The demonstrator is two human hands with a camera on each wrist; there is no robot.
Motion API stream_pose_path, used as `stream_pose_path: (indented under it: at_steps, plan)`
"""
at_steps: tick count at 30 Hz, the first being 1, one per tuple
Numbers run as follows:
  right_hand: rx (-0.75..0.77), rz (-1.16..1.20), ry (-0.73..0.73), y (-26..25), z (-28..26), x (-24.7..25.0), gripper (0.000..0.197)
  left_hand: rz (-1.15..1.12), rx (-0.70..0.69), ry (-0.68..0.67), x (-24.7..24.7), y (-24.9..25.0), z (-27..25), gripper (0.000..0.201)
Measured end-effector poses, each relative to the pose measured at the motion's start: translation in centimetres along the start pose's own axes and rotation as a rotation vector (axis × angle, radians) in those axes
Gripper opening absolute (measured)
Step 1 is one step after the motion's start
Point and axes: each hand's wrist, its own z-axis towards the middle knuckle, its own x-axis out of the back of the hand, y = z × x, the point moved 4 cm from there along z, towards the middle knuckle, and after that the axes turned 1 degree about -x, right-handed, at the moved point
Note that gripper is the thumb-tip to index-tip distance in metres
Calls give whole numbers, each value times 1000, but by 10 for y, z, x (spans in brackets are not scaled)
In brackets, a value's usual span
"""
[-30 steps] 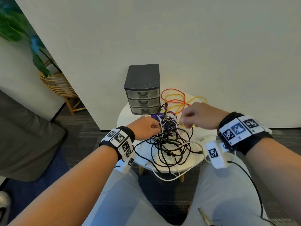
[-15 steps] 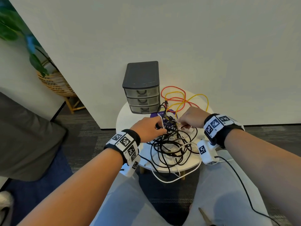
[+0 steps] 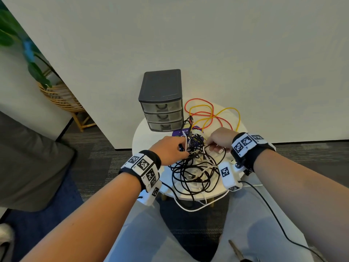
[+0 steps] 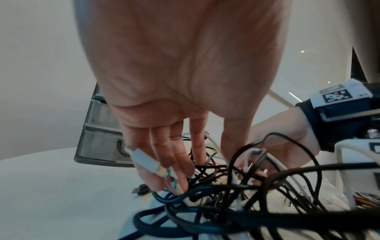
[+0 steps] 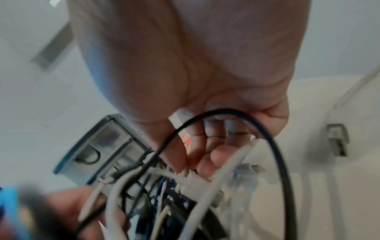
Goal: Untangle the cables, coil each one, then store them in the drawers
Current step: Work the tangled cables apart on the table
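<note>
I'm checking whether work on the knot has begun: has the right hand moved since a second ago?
Yes. The right hand has dropped from above the tangled cables into them, nearer the round table, right of the drawer unit.

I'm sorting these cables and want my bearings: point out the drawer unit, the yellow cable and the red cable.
drawer unit (image 3: 162, 115): head view, front of the middle drawer.
yellow cable (image 3: 229, 109): head view, top of its right-hand loop.
red cable (image 3: 198, 99): head view, top of its big loop near the wall.
</note>
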Motion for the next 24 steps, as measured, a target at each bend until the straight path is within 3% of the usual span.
stream_pose_path:
  at_steps: [3, 7, 13, 24]
  plan:
    - [49, 297, 96, -6, -10, 16, 19, 21, 5, 9, 3, -1, 0, 13]
    - [164, 579, 44, -22, -29, 22, 23, 2, 16, 32, 9, 0, -1, 12]
    - [213, 744, 110, -36, -44, 39, 31, 86, 80, 8, 12, -7, -3, 20]
    - [174, 863, 179, -54, -57, 49, 16, 92, 119, 32, 20, -3, -6, 26]
